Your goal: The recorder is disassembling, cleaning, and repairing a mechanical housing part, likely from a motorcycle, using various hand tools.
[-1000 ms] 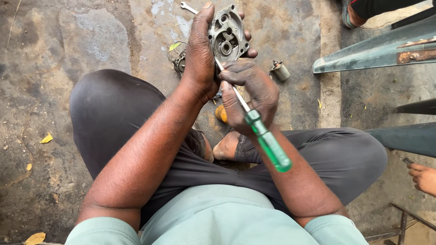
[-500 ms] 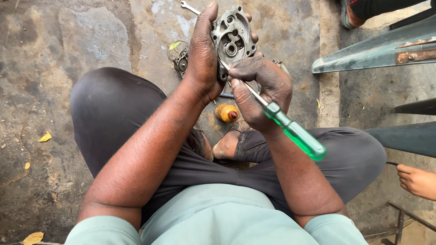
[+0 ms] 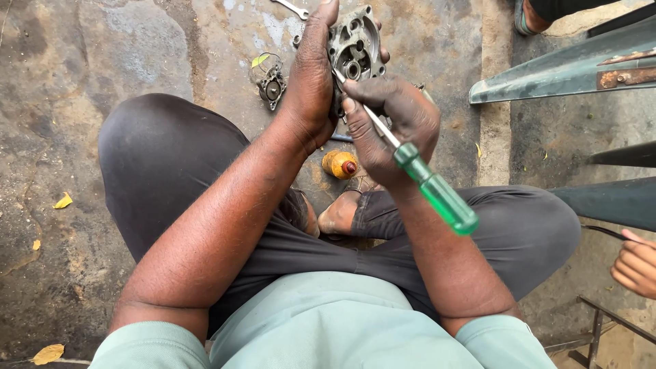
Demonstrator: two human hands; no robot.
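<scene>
Left-hand grip (image 3: 311, 75) on grimy grey metal housing (image 3: 355, 48), perhaps aluminium.

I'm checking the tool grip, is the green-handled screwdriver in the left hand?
No, the right hand grips the green-handled screwdriver, while the left hand holds the grey metal housing.

Person seated cross-legged on stained concrete floor (image 3: 82, 89). Left hand (image 3: 311, 75) grips a grey metal housing (image 3: 355, 48), held upright. Right hand (image 3: 393, 130) holds a green-handled screwdriver (image 3: 437, 195), tip set against the housing's face. On the floor: small round metal part (image 3: 272, 85) left of the housing, orange cylindrical part (image 3: 339, 164) below, spanner (image 3: 290, 8) at top edge. Another person's hand (image 3: 635, 263) at right edge.
</scene>
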